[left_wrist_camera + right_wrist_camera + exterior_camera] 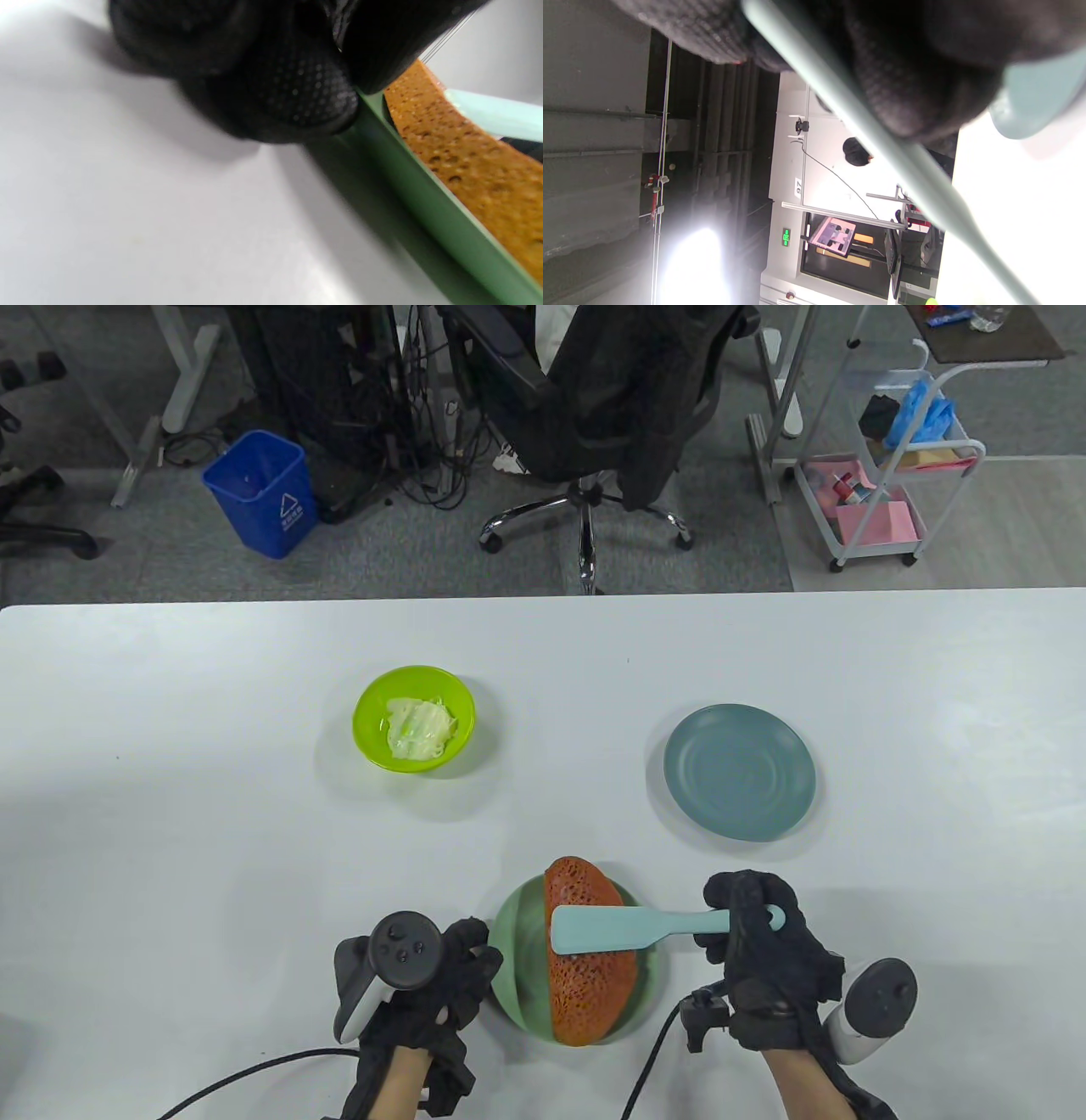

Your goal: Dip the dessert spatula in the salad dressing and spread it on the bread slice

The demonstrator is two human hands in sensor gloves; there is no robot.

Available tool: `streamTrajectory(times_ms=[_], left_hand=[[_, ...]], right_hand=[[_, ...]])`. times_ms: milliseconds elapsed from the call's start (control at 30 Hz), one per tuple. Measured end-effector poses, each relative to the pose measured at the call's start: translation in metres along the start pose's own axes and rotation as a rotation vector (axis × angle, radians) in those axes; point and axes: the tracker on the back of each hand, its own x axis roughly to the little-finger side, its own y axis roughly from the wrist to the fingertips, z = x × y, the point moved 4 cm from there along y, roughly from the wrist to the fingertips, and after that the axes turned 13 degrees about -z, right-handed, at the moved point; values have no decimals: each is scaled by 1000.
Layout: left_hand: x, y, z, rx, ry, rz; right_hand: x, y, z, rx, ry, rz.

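An orange-brown bread slice [590,954] lies on a pale green plate [516,937] near the table's front edge. My right hand [751,929] grips the handle of a light blue dessert spatula [607,931], whose flat blade rests across the bread. My left hand [462,963] holds the plate's left rim; in the left wrist view its fingertips [297,97] press on the green plate's rim [424,203] beside the bread [466,169]. In the right wrist view the spatula handle [882,140] runs under gloved fingers. A lime green bowl [415,718] with pale salad dressing [420,725] sits at the back left.
An empty blue-grey plate [739,771] stands to the right, behind my right hand. Cables trail off the table's front edge. Beyond the far edge are an office chair [611,415], a blue bin [261,492] and a trolley [891,466].
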Motion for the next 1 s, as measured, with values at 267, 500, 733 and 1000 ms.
streamTrajectory(times_ms=[267,500,733,1000], left_hand=[[0,0,0,2,3,4],[0,0,1,2,2,3],[0,0,1,2,0,1],[0,0,1,2,0,1]], right_hand=[[-2,0,-3,7,-30,12],[-15,-3,6,27,-81,70],[-31,-11,10,44,-133,152],[-26,-4,32,88,-80,94]])
